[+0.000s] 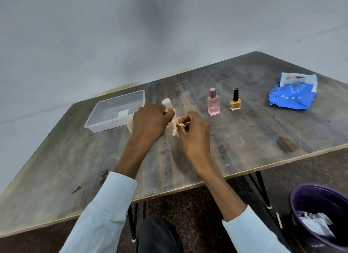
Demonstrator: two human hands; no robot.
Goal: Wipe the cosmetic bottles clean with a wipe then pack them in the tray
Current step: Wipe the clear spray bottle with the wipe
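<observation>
The left hand (148, 121) wraps a white-capped bottle (166, 104), its cap poking above the fingers. Just beside it, the right hand (194, 129) pinches a crumpled wipe (176, 127) against the bottle's side.

Two bare hands: left hand (148, 121), right hand (194, 132). No rings, watch or bands visible on fingers or wrists. Forearms bare from wrist to mid-forearm.

Left sleeve (101, 213): pale blue shirt fabric, long, loose fit, soft folds along its length. Cuff (125, 179) plain and wide, edge straight, no visible button. Faint seam line running across the sleeve below the cuff.

Right sleeve (250, 232): same pale blue fabric, cuff edge plain, ending at mid-forearm.

Dark trousers (160, 234) at the lower edge, between the sleeves; plain, no markings legible.
</observation>
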